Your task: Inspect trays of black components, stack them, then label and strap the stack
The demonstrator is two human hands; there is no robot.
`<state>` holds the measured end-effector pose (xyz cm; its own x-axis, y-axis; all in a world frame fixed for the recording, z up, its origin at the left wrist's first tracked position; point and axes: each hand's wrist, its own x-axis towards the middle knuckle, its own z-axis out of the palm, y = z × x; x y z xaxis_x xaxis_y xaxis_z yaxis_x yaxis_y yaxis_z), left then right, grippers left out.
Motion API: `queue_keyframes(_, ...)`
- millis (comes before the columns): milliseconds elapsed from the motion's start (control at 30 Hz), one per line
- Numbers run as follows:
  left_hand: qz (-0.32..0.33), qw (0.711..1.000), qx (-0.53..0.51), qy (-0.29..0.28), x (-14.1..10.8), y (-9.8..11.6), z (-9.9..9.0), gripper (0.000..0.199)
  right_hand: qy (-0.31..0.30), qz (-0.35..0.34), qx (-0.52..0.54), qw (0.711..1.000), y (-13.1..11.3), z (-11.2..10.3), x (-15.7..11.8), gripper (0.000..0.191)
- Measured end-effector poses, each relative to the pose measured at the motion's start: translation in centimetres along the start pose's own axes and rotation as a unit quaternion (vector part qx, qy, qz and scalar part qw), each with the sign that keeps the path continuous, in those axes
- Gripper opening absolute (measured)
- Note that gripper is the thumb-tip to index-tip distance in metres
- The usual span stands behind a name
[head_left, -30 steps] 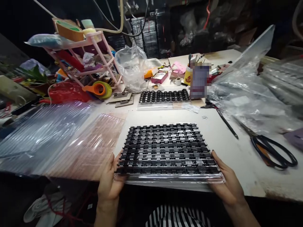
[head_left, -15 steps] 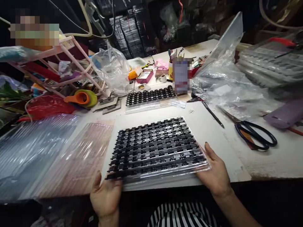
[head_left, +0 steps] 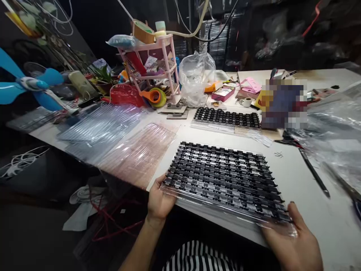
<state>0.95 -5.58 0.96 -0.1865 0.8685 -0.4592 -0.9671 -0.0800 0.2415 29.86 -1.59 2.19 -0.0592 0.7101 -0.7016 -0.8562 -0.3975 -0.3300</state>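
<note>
Between my hands is a clear plastic tray (head_left: 225, 206) filled with rows of small black parts (head_left: 222, 171) that have pale pins. My left hand (head_left: 161, 201) grips its near left corner, thumb at the edge and fingers underneath. At the near right corner my right hand (head_left: 295, 239) holds it too, thumb up along the side and the other fingers hidden below. The tray's near edge juts over the table edge. Behind it lies a second clear tray (head_left: 220, 129) with similar black parts (head_left: 228, 117).
Ridged clear plastic sheets (head_left: 141, 152) lie on the table to the left. A pink shelf rack (head_left: 169, 64), a blue fan (head_left: 34, 83) and a clear bag (head_left: 197, 77) stand farther back. A black pen-like tool (head_left: 314, 171) and scissors (head_left: 346, 188) are on the right.
My view has swung to the left, bringing the fan and floor into sight. The tray, held in both hands, now appears farther right and turned, with its right corner nearer me.
</note>
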Motion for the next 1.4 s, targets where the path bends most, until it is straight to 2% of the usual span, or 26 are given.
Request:
queue_keyframes(233,0.003,1.0,-0.012,0.004,-0.1,0.0,0.0,0.039,0.05,0.004,-0.024,0.998,-0.1,0.6,-0.5,0.038)
queue_keyframes(367,0.003,1.0,0.0,0.002,-0.3,0.5,0.1,0.039,0.038,0.018,-0.031,0.999,-0.5,0.8,-0.5,0.036)
queue_keyframes(500,0.003,0.999,0.038,-0.005,-0.3,1.3,-0.6,0.035,-0.006,0.035,0.0,0.999,-0.4,0.8,-0.4,0.037)
queue_keyframes(700,0.018,0.998,0.059,-0.013,0.1,1.8,-1.2,0.035,-0.113,0.054,0.039,0.991,0.0,0.7,-0.3,0.04)
queue_keyframes(800,0.012,0.997,0.069,0.033,0.3,1.9,-0.7,0.042,-0.159,0.039,0.049,0.985,0.1,0.7,-0.2,0.036)
queue_keyframes(900,0.014,0.994,0.083,0.072,0.4,2.0,-0.2,0.048,-0.179,0.013,0.06,0.982,0.2,0.6,0.1,0.035)
queue_keyframes(1067,0.028,0.996,0.083,0.032,0.5,1.9,-1.1,0.046,-0.194,-0.003,0.056,0.979,0.3,0.2,0.5,0.035)
queue_keyframes(1200,0.013,0.997,0.076,0.003,0.8,2.0,-2.0,0.045,-0.212,-0.004,0.063,0.975,0.4,-0.1,0.7,0.036)
queue_keyframes(1400,-0.013,0.997,0.064,-0.029,1.0,2.2,-2.1,0.047,-0.203,-0.007,0.052,0.978,0.3,0.0,0.6,0.036)
